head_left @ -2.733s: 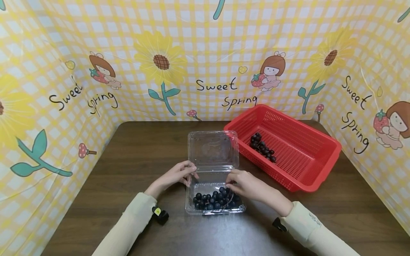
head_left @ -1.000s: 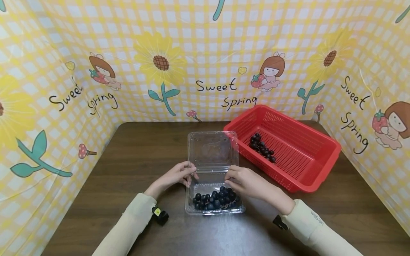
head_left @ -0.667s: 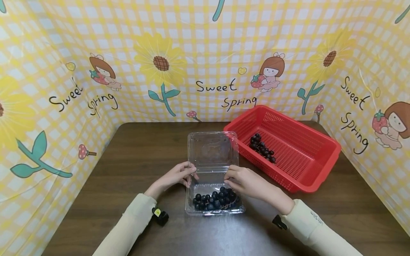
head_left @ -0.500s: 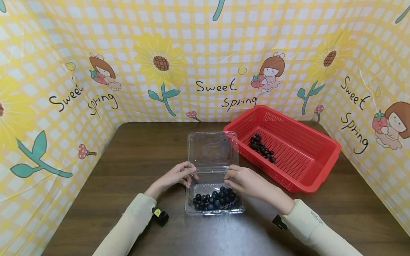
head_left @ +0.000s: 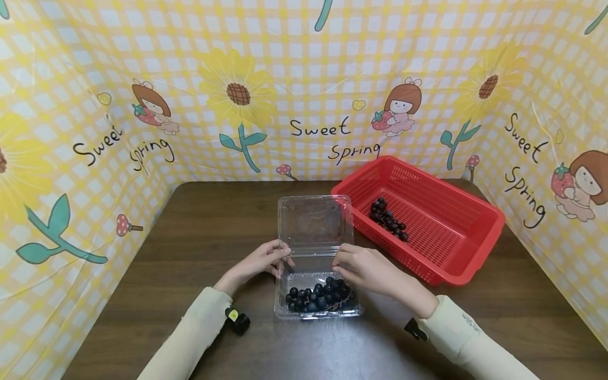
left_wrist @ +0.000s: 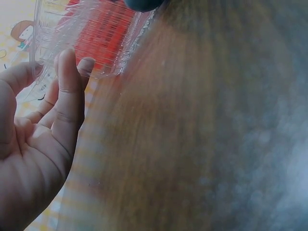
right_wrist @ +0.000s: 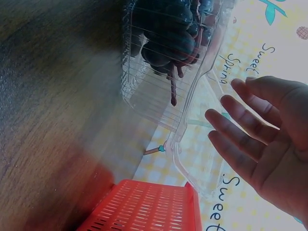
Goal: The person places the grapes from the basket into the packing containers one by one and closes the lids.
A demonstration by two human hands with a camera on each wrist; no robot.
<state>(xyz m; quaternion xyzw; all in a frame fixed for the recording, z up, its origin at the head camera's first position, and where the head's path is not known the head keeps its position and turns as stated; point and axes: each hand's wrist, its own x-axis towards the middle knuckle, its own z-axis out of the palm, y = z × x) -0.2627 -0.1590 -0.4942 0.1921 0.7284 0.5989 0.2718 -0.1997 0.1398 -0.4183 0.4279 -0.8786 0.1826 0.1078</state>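
A clear plastic clamshell container [head_left: 319, 315] stands on the table with its lid [head_left: 313, 224] raised. Dark grapes [head_left: 317, 298] on their stem lie along the front of its base. At the rear left corner, by the hinge, my left hand [head_left: 261, 258] pinches the container's edge between thumb and fingers. My right hand [head_left: 368, 269] hovers over the right rim, its fingers loosely bent with nothing between them. In the right wrist view those fingers [right_wrist: 236, 144] are spread beside the container wall, and a bare stem end [right_wrist: 173, 91] shows through the plastic.
A red perforated basket [head_left: 467, 258] stands at the back right, its left corner behind the raised lid. Inside it lies another small bunch of dark grapes [head_left: 389, 220]. Yellow checked cloth [head_left: 304, 68] walls the table on three sides.
The right hand has shifted slightly left over the container. At the right end of the bunch the grapes have settled and the stem lies lower. The left hand has stayed in place.
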